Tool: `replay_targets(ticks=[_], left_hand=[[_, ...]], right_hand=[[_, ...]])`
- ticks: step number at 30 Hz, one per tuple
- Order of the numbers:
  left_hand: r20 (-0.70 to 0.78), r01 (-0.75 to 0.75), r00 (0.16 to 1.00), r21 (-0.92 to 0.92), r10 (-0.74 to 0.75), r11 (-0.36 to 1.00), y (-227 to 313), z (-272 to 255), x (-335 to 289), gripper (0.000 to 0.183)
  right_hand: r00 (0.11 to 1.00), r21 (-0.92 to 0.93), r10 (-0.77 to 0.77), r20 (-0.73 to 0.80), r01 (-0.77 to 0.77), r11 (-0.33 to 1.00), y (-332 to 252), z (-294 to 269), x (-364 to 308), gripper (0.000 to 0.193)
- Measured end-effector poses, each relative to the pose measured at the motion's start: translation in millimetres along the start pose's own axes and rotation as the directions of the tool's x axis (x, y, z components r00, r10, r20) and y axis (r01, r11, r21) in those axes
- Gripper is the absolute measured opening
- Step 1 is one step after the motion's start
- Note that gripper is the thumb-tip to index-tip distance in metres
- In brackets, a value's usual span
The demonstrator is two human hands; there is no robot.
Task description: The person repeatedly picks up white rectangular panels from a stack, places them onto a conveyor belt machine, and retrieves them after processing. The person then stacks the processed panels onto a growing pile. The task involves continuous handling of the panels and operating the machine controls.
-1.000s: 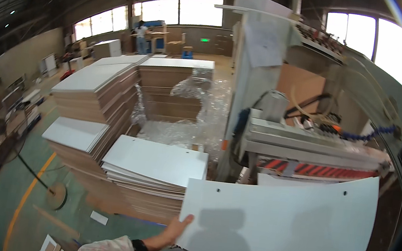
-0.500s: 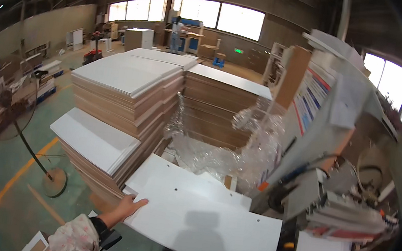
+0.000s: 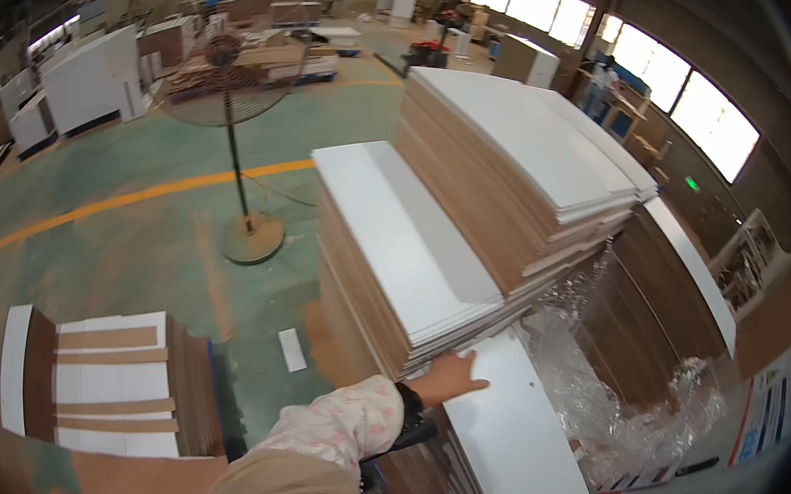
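My left hand (image 3: 445, 380) lies at the far left corner of a white panel (image 3: 524, 450) with small dark holes. Its thumb and a finger are spread apart over the panel's edge; the other fingers are partly hidden. This panel rests on top of a stack of boards (image 3: 445, 485) at the lower middle. Just beyond the hand stands a taller stack of white-topped boards (image 3: 406, 239) with brown edges. My right hand is out of view.
Crumpled clear plastic wrap (image 3: 583, 408) lies right of the panel, beside more stacked boards (image 3: 674, 311). A pedestal fan (image 3: 253, 238) stands on the green floor at left. Bundled panels (image 3: 117, 381) sit at lower left. A person (image 3: 597, 89) stands far back.
The view has swung left. The holed panel, earlier held out with both hands, now lies on the stack. My left hand remains at its corner; my right hand has left the picture.
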State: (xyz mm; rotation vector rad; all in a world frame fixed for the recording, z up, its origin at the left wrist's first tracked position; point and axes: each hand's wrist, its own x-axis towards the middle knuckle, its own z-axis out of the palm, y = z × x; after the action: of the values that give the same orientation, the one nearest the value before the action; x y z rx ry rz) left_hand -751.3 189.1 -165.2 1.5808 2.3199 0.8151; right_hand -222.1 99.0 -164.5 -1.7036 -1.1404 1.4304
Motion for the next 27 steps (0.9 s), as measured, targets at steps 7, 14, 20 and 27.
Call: replay_targets(ticks=[7,14,20,27], left_hand=[[0.097,0.181,0.977,0.082,-0.189,0.980,-22,-30,-3,0.086],[0.325,0.023,0.933,0.373,-0.153,0.927,0,-47,26,0.084],[0.544,-0.588,0.699,0.069,0.463,0.806,231,-160,128,0.063],[0.018,-0.475,0.866,-0.281,0.500,0.834,252,-94,294,0.041]], right_hand=[[0.996,0.069,0.069,-0.055,-0.065,0.996,-48,58,-19,0.057],[0.998,-0.258,-0.060,0.034,0.067,0.964,-11,25,34,0.066],[0.714,-0.198,-0.699,0.027,0.690,0.696,-277,49,31,0.048],[0.769,0.214,-0.444,0.461,0.389,0.896,-436,137,239,0.039]])
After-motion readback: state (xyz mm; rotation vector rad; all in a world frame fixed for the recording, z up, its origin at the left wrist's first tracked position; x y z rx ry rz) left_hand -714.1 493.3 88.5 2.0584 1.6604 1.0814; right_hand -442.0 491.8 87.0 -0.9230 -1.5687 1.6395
